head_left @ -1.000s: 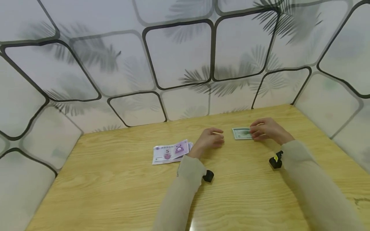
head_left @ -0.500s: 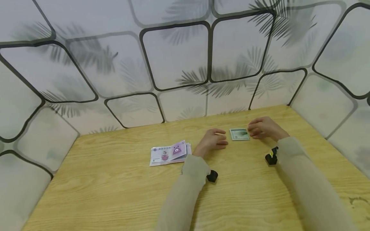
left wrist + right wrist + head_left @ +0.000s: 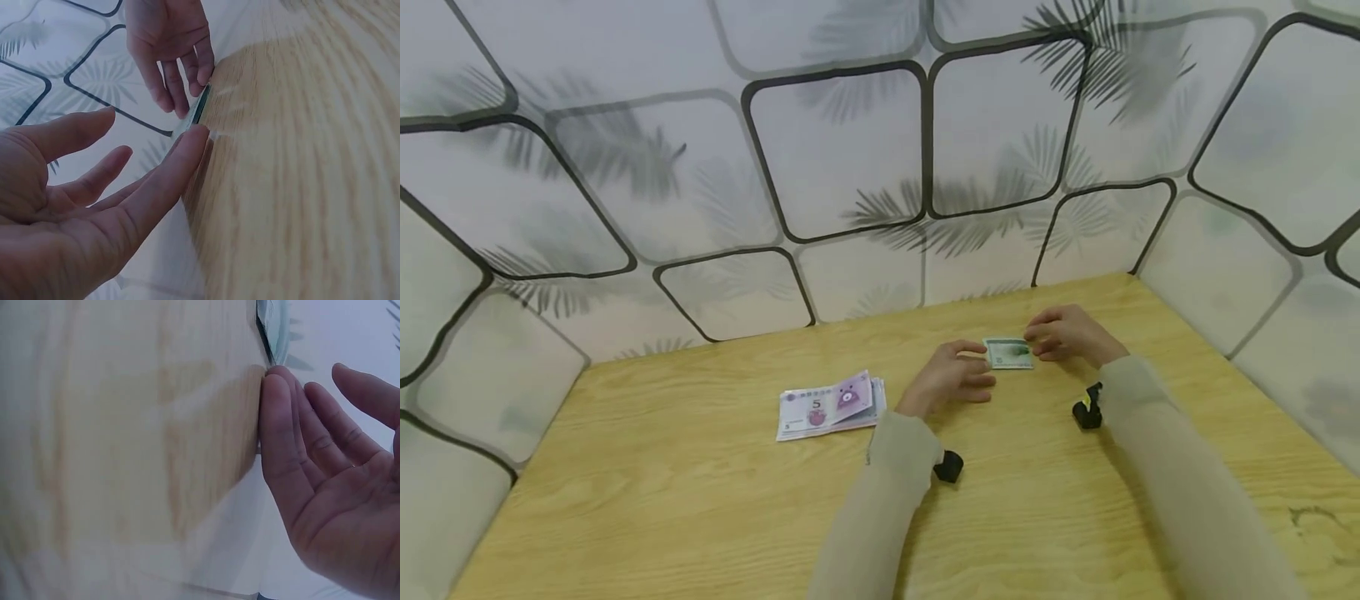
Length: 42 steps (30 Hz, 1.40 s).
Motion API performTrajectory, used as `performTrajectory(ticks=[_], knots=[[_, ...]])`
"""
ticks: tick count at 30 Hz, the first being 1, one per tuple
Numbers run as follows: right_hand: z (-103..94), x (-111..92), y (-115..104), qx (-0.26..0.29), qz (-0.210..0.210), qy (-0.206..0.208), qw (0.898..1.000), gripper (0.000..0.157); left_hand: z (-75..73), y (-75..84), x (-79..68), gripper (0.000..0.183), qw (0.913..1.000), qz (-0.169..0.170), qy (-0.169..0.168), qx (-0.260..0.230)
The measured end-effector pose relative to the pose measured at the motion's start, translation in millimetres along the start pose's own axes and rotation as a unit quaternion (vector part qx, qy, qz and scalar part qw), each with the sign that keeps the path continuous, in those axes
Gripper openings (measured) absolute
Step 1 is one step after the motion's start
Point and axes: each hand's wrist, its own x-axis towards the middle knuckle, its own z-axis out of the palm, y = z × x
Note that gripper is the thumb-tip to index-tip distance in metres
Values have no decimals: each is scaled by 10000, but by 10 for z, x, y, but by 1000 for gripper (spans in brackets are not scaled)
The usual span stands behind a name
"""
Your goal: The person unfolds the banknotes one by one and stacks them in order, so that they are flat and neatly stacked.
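Observation:
A small stack of green banknotes (image 3: 1009, 353) lies flat on the table between my two hands. At its left end is my left hand (image 3: 953, 379), with fingers extended and the fingertips by the edge; whether they touch it I cannot tell. My right hand (image 3: 1070, 335) stands at the other end, its fingers nearly straight and their tips beside the notes. In the left wrist view the green stack (image 3: 201, 105) shows edge-on between the fingertips of both hands. Left of my left wrist lies a fanned pile of purple banknotes (image 3: 820, 410) marked 5.
The wooden table (image 3: 700, 500) meets a patterned wall covering (image 3: 850, 167) at the back and sides. A black wrist camera (image 3: 949, 467) hangs under the left cuff, another black camera (image 3: 1087, 410) under the right.
The left hand has moved right, up to the green stack. The right hand has drawn back from on top of the notes to their right edge. The view has shifted slightly.

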Motion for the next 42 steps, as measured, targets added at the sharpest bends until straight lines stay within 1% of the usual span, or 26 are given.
performTrajectory(ticks=[3, 8, 12, 14, 16, 18, 20, 23, 25, 28, 31, 34, 36, 38, 39, 42], knots=[[35, -24, -26, -193, -77, -91, 9997, 42, -1, -2, -3, 42, 9999, 93, 26, -100], [65, -56, -33, -466, -210, -534, 9973, 38, -6, -22, 27, 42, 9994, 216, 238, -83], [100, -75, -27, -636, -234, -1085, 9918, 29, 1, -37, 42, 36, 9975, 326, 577, 238], [136, -91, -26, -709, -230, -1337, 9882, 27, 10, -42, 31, 32, 9948, 382, 809, 493], [181, -107, -35, -741, -231, -1482, 9859, 26, 14, -43, 17, 29, 9898, 509, 1016, 854], [221, -117, -47, -753, -253, -1475, 9859, 27, 14, -41, 3, 29, 9842, 699, 1123, 1178], [256, -127, -58, -743, -294, -1376, 9873, 30, 5, -38, -10, 30, 9787, 889, 1114, 1480], [309, -155, -73, -741, -339, -1214, 9892, 35, -9, -26, -43, 31, 9730, 1061, 893, 1844], [342, -180, -81, -774, -370, -1201, 9890, 38, -14, -9, -73, 27, 9673, 1152, 760, 2127], [373, -196, -95, -857, -429, -1280, 9871, 40, -14, 33, -121, 20, 9606, 1279, 646, 2383], [376, -176, -113, -922, -516, -1374, 9849, 37, -22, 82, -154, 14, 9536, 1416, 640, 2578], [370, -163, -132, -904, -575, -1300, 9857, 32, -51, 105, -198, 10, 9495, 1460, 702, 2688], [368, -163, -147, -818, -555, -1159, 9883, 30, -84, 101, -227, 8, 9479, 1441, 832, 2718], [360, -168, -157, -706, -493, -957, 9917, 31, -122, 81, -250, 9, 9496, 1336, 1007, 2650], [357, -171, -161, -632, -467, -858, 9932, 31, -142, 69, -257, 11, 9522, 1279, 1095, 2548], [334, -171, -153, -290, -381, -616, 9970, 33, -193, 37, -266, 18, 9644, 1012, 1268, 2090]])
